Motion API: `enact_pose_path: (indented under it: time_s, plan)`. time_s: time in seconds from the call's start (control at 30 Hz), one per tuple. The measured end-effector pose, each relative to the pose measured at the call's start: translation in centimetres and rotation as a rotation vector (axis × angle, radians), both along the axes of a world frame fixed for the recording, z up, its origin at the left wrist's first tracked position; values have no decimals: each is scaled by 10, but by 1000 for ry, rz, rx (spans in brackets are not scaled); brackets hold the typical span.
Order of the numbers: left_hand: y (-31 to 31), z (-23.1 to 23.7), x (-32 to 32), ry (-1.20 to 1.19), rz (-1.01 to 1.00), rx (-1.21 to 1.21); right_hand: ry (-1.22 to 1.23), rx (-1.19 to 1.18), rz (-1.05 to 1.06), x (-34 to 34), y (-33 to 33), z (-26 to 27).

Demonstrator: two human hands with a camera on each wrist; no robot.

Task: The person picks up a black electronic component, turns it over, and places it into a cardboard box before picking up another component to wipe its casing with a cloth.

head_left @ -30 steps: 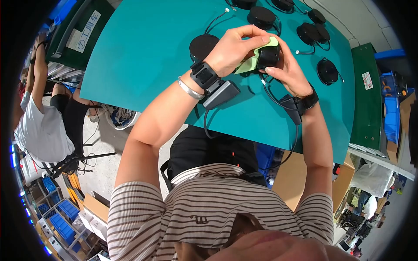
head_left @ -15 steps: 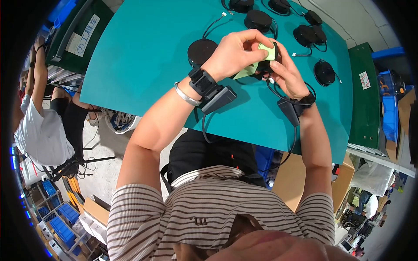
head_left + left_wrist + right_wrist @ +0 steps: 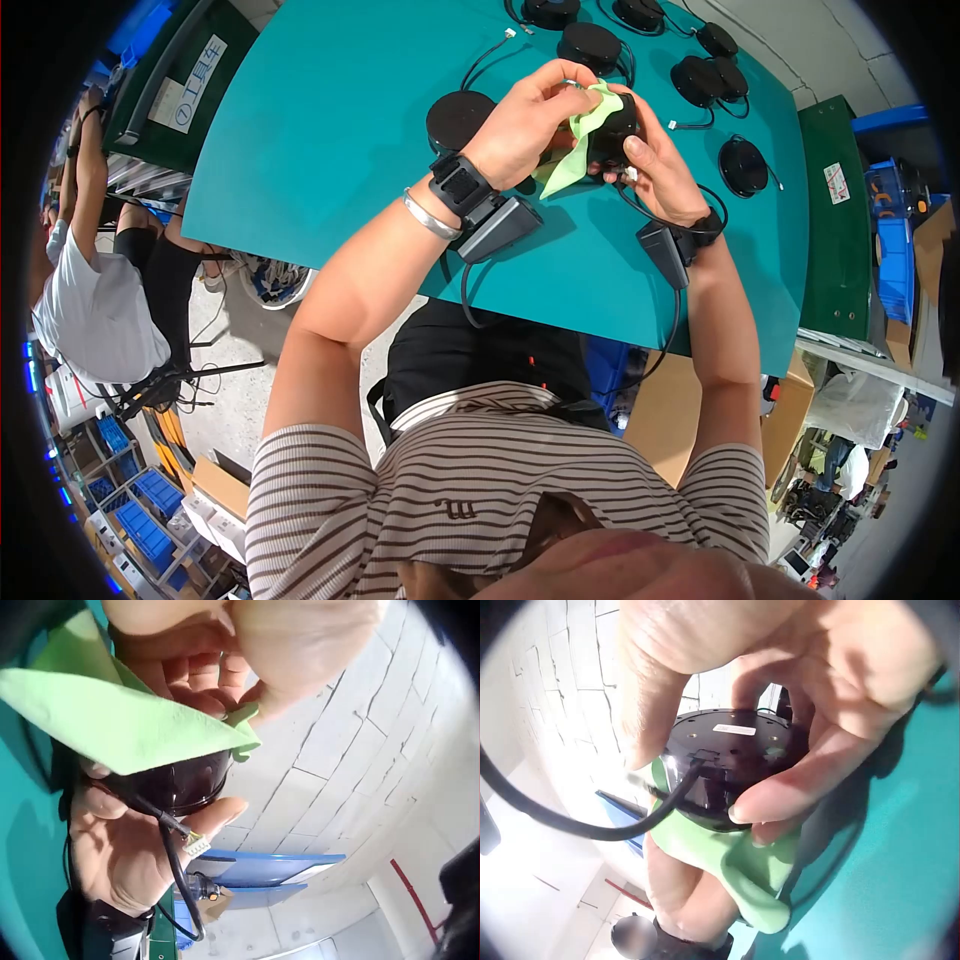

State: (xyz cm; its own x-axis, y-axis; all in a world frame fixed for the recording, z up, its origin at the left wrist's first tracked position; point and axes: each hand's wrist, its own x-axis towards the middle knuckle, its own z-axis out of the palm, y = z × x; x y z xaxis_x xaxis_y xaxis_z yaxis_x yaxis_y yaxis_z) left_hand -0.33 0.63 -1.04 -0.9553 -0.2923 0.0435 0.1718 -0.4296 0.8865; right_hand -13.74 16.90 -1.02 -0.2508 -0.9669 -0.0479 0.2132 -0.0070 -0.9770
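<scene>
My right hand [image 3: 663, 172] grips a round black motor-like unit [image 3: 735, 761], its fingers and thumb spread around the rim. A small white label and several screw holes show on the unit's flat face in the right wrist view. From its side runs a black cable [image 3: 177, 881], looping over the right wrist; a white connector [image 3: 196, 847] hangs beside the thumb. My left hand [image 3: 522, 122] pinches a light green cloth [image 3: 127, 727] against the unit's other face. One corner of the cloth dangles toward the table in the head view.
Several similar black round units with cables lie on the green table [image 3: 330, 150], one [image 3: 461, 121] right beside the left hand and another [image 3: 744, 166] to the right. Green cabinets [image 3: 838, 225] flank the table. Another person [image 3: 100, 300] sits at the far left.
The cloth, bunched over the unit half a second ago, now hangs longer, its corner lower. The left fingers have shifted up slightly. The right hand keeps its hold on the unit.
</scene>
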Motion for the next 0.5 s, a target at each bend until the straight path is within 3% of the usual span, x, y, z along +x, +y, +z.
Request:
enact_pose_path:
  time_s: [0.1, 0.17, 0.2, 0.33, 0.5]
  plan:
    - [2, 3, 0, -11, 7, -20, -70, -36, 16, 4, 0, 5]
    - [1, 4, 2, 104, 29, -376, -47, -46, -16, 7, 0, 7]
    - [1, 6, 4, 93, 12, -385, -50, -45, -19, 6, 0, 6]
    - [3, 0, 1, 57, 64, -369, 21, -55, -4, 4, -1, 5]
    - [-1, 0, 1, 79, -42, -122, 62, -44, 10, 5, -2, 5]
